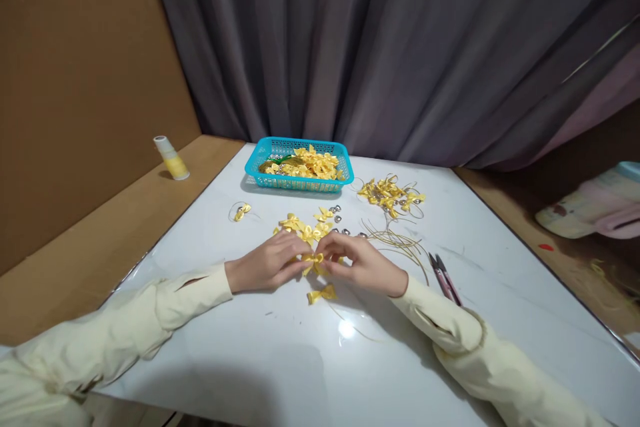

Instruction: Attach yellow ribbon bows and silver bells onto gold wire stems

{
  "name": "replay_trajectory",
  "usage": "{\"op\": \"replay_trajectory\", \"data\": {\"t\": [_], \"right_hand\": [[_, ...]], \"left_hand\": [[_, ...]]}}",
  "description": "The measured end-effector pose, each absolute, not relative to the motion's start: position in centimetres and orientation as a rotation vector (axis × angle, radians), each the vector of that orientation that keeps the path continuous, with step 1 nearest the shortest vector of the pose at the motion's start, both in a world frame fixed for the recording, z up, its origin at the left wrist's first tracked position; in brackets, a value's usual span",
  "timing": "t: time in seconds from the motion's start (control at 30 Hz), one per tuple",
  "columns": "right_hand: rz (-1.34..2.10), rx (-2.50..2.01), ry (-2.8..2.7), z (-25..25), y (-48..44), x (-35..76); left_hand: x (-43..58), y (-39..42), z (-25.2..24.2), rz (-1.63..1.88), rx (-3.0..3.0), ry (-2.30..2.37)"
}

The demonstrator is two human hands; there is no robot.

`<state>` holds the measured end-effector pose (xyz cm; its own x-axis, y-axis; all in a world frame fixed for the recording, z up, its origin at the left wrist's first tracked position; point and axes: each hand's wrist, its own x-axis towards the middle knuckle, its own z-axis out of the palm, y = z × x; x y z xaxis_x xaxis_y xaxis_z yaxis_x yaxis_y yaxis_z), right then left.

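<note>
Between my two hands, above the middle of the white table, is a small yellow ribbon bow. My left hand pinches it from the left side. From the right, the fingertips of my right hand close on the same bow. Just below lies another yellow bow, with a thin cord trailing right from it. More loose yellow bows sit right behind my fingers, with small silver beads beside them, some partly hidden by my right hand.
A blue basket of yellow bows stands at the back. Right of it lies a pile of corded bows, then loose cords and pointed tools. A single corded bow lies left; a bottle stands beyond the table.
</note>
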<state>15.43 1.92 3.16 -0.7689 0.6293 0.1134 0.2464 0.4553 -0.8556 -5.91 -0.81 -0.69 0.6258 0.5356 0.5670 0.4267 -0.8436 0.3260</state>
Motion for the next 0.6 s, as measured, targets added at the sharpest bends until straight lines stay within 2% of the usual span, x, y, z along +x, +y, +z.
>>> {"op": "replay_trajectory", "data": {"t": [0.1, 0.23, 0.6], "right_hand": [[1.365, -0.745, -2.259, 2.79, 1.81, 15.2], [1.293, -0.76, -2.31, 2.36, 1.71, 15.13], [0.449, -0.564, -2.79, 2.73, 1.57, 15.3]], "left_hand": [[-5.8, -0.95, -0.87, 1.015, 2.637, 0.755], [-5.74, -1.04, -0.92, 0.983, 2.614, 0.771], [-5.6, -1.06, -0.01, 0.823, 2.728, 0.796]]}}
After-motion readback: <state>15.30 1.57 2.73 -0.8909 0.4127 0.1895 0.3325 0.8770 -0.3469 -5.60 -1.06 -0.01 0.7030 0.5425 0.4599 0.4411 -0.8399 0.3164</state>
